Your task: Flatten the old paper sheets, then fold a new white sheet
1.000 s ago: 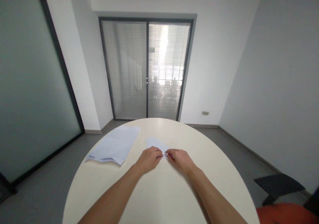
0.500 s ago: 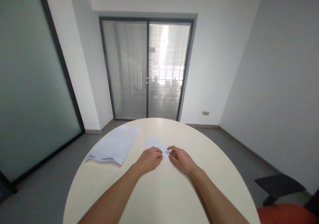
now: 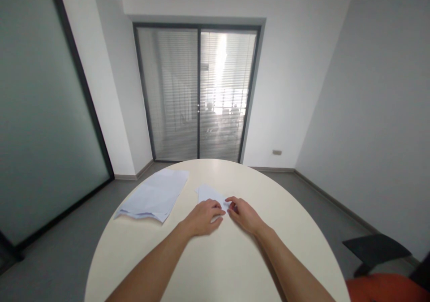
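Note:
A small folded sheet of white paper [image 3: 208, 192] lies near the middle of the round table, its near part hidden under my hands. My left hand [image 3: 205, 216] rests on the paper's near left side, with its thumb spread apart from the fingers. At the right corner, my right hand [image 3: 244, 214] has its thumb and fingers curled around the paper's edge in a pinch. A narrow gap separates the two hands.
The pale round table [image 3: 215, 266] fills the lower middle. A stack of white paper sheets [image 3: 154, 194] lies on its left side, edges slightly curled. A chair with a red seat [image 3: 386, 288] and black armrest [image 3: 376, 250] stands at the lower right. Glass doors [image 3: 198, 91] with blinds are beyond.
My left hand has shifted slightly right and toward me over the paper, and its thumb has moved away from the fingers. My right hand stays about where it was.

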`<act>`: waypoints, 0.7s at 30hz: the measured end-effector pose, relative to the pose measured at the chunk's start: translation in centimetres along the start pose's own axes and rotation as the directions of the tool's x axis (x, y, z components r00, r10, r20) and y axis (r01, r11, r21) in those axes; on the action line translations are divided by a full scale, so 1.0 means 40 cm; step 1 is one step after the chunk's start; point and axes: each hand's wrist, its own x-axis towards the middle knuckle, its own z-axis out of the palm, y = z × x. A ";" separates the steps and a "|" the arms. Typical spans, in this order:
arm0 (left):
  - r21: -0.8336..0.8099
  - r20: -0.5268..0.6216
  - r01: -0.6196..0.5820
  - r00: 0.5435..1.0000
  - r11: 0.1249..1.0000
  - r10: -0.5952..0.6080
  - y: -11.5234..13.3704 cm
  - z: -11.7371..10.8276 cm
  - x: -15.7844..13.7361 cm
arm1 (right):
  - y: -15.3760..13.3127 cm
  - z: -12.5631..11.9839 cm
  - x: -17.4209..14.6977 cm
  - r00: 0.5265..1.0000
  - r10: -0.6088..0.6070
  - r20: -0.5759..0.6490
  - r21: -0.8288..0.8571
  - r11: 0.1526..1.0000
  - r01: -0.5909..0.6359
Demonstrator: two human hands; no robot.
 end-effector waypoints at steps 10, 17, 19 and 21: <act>0.044 -0.017 0.006 1.000 0.999 -0.005 -0.007 0.012 0.004 | 0.000 -0.023 0.002 0.985 -0.159 0.069 -0.017 0.987 0.160; 0.147 -0.100 0.095 0.992 0.985 -0.080 -0.011 0.021 0.007 | -0.008 -0.029 -0.003 0.978 -0.196 0.074 -0.110 0.973 0.204; 0.159 -0.110 0.124 0.988 0.979 -0.107 -0.015 0.025 0.005 | -0.016 -0.028 -0.004 0.972 -0.222 0.074 -0.119 0.966 0.230; 0.150 -0.115 0.156 0.984 0.976 -0.139 -0.020 0.030 0.004 | -0.026 -0.028 -0.005 0.968 -0.237 0.077 -0.119 0.962 0.245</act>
